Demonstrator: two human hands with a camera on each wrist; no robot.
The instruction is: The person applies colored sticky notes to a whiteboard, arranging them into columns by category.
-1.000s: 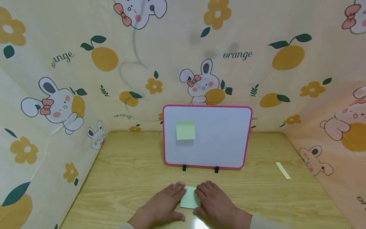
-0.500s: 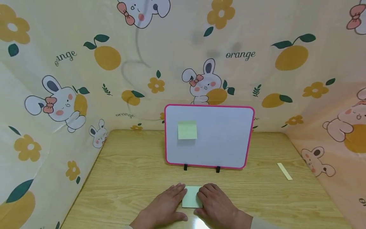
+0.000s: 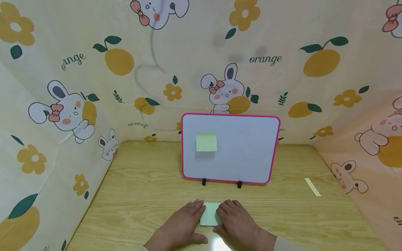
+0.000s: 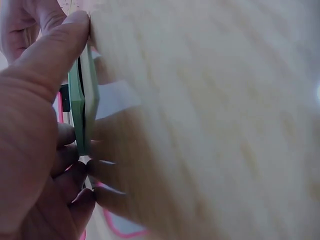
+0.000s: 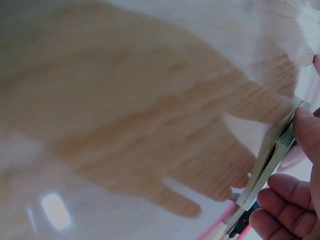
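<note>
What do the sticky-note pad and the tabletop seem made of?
The sticky-note pad looks like matte paper: layered sheets show at its edge. The tabletop has wood grain and a bright reflection, suggesting glossy wood or wood-print laminate.

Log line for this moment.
left hand: touching square mint paper pad | right hand: gripping pad | pink-framed whiteboard: square green sticky note

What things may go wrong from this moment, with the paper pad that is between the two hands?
The pad might turn or slide: it lies on a shiny table, with the left hand and right hand at opposite sides, so an uneven push could move it.

Its sheets might bend, because the right hand's fingers curl at its right edge.

The note on the whiteboard might drop; the shadow below suggests its lower edge stands away.
</note>
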